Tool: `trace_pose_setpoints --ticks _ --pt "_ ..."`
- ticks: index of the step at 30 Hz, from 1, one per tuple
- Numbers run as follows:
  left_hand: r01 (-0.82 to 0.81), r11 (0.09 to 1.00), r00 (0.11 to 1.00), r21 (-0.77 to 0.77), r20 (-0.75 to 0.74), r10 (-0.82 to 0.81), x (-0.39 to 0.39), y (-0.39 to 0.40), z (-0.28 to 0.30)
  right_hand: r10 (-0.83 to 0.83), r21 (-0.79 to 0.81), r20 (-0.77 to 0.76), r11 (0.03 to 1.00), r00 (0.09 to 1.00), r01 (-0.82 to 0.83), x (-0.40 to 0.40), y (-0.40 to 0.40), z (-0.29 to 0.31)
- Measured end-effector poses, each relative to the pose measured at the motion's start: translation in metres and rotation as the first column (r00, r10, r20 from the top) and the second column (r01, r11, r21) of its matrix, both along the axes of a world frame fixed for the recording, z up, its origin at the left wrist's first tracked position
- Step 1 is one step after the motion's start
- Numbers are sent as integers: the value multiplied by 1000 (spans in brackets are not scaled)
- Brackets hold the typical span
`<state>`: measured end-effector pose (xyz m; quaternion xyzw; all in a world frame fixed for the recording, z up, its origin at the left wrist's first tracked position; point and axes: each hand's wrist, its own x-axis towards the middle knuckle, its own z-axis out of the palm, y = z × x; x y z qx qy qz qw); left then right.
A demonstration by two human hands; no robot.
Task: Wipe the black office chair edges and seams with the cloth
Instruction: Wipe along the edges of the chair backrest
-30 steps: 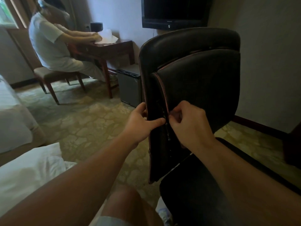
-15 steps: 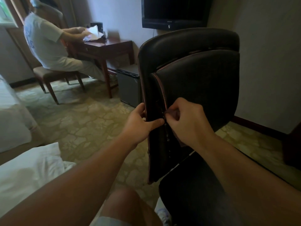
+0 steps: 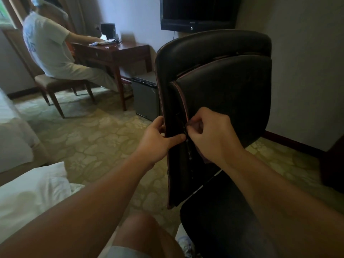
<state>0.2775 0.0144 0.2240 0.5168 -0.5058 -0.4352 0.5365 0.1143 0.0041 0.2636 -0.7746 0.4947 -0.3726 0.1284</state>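
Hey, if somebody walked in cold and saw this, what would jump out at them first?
The tall black leather office chair back with pinkish seam stitching fills the centre. The left hand grips its left edge while the right hand pinches at the seam beside it. Far left, a seated person in a white shirt leans over a dark wooden desk.

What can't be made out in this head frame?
- Cloth: mostly hidden inside the right hand; only a dark scrap shows.
- Left hand fingers: behind the chair edge.
- Chair base: hidden by seat and arms.
- Seam grime: too dark to tell.
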Motion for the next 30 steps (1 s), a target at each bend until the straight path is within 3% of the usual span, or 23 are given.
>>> trace_pose_setpoints --ticks 3,13,17,21,24,27,30 --pt "3 1000 1000 5 28 -3 0 -1 2 -45 -17 39 999 998 46 0 0 3" --pt "78 997 974 23 212 -81 18 -18 39 57 31 -55 998 997 -56 1 -1 5" --pt "83 996 986 32 139 -87 18 -18 35 -16 35 14 999 1000 15 -6 -7 13" --pt "108 994 987 4 120 -108 22 -17 34 81 70 -114 995 990 -74 -4 -6 18" --pt "140 990 981 28 132 -142 24 -15 38 27 26 -43 999 999 -26 -4 -9 19" --pt "109 994 986 18 123 -111 25 -14 39 63 49 -104 997 993 -59 -2 -9 20" --pt "116 993 988 6 107 -115 22 -12 39 11 -4 -46 1000 999 -11 -6 -11 22"
